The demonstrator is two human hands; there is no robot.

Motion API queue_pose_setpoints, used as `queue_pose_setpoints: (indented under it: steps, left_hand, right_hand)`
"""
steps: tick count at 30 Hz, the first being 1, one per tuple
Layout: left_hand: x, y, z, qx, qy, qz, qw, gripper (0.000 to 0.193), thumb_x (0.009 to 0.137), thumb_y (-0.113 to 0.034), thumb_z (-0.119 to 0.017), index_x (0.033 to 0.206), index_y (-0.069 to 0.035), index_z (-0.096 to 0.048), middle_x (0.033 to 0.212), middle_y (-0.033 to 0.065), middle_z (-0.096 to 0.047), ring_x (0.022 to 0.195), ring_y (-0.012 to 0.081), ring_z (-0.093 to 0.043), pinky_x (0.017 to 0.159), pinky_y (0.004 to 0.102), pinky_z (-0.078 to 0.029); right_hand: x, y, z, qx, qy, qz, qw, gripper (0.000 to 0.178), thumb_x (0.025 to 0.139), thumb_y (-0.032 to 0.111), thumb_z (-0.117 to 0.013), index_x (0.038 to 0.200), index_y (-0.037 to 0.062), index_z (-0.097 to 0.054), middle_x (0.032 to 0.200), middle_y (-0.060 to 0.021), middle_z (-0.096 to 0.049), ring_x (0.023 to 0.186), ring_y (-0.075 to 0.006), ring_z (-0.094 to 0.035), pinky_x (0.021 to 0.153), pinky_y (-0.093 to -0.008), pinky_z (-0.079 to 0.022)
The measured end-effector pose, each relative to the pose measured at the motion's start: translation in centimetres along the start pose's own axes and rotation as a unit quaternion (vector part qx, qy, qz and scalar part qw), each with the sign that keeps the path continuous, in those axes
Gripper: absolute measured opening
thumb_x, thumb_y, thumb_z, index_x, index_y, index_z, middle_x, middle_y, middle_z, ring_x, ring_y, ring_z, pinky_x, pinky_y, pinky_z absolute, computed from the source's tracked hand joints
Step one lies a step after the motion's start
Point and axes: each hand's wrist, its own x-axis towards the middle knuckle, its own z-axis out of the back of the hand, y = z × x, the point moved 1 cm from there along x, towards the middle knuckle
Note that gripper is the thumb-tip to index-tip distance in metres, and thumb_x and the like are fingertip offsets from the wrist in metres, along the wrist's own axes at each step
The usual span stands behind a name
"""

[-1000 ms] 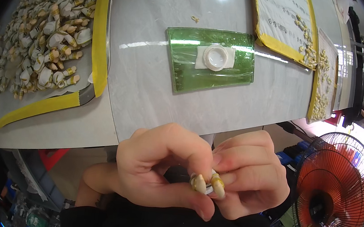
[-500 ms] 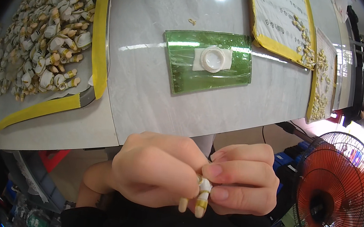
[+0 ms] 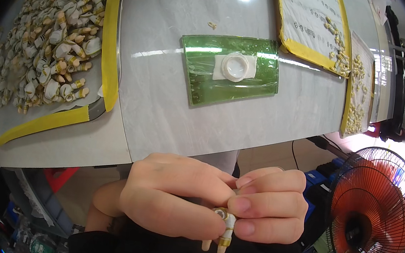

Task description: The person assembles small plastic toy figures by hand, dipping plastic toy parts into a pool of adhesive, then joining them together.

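Head view: gold-banded piece [image 3: 228, 226] between left hand [image 3: 174, 197] and right hand [image 3: 272, 208]

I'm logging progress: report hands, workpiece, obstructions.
Left hand, right hand: both gripping white-and-gold figurine part. Its two peach tips exposed. Nothing visibly blocking.

One left hand [image 3: 174, 198], one right hand [image 3: 273, 204]. Between the fingers [image 3: 273, 229], one figure [image 3: 227, 225] with two tips in view. Beyond the fingers, one slab [image 3: 231, 95], one pad [image 3: 218, 67], one cup [image 3: 235, 67], one loose bit [image 3: 212, 25]. Left, one taped tray [image 3: 111, 31] of heaped figures [image 3: 57, 45], too many to count. Beyond and right, one broad tray [image 3: 305, 13], one narrow tray [image 3: 347, 105], with pieces [image 3: 341, 66] too small to count. Right, one fan [image 3: 372, 216].
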Motion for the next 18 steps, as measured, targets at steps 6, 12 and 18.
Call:
queue_pose_setpoints:
  steps: [6,12,18]
  left_hand:
    - [0.02,-0.17,0.27,0.006,0.029,-0.011,0.999,0.017,0.064,0.002,-0.071,0.078,-0.003,-0.062,0.085,0.0127,-0.064,0.072,0.0234,-0.065,0.061,0.0276,-0.055]
    - [-0.55,0.17,0.51,0.012,0.076,-0.002,0.997,0.017,0.063,0.003,-0.07,0.077,-0.003,-0.062,0.088,0.0116,-0.063,0.071,0.0222,-0.064,0.057,0.0267,-0.054]
    - [0.2,-0.03,0.08,0.009,0.038,-0.02,0.999,0.017,0.063,0.003,-0.069,0.076,-0.005,-0.062,0.088,0.0088,-0.062,0.069,0.0193,-0.062,0.057,0.0274,-0.053]
  right_hand:
    - [0.14,0.26,0.24,0.018,0.013,-0.015,1.0,0.022,0.066,0.0,-0.074,0.086,0.0001,-0.065,0.092,-0.0135,-0.065,0.082,-0.0235,-0.061,0.071,-0.0281,-0.054]
    - [-0.19,0.31,-0.57,0.036,-0.038,-0.025,0.998,0.024,0.066,0.001,-0.074,0.087,0.0013,-0.065,0.093,-0.0121,-0.064,0.083,-0.0235,-0.061,0.072,-0.0297,-0.054]
    - [-0.2,-0.1,-0.04,0.062,-0.006,-0.035,0.997,0.024,0.067,0.0,-0.073,0.089,0.002,-0.063,0.094,-0.0112,-0.062,0.087,-0.0244,-0.059,0.075,-0.0315,-0.054]
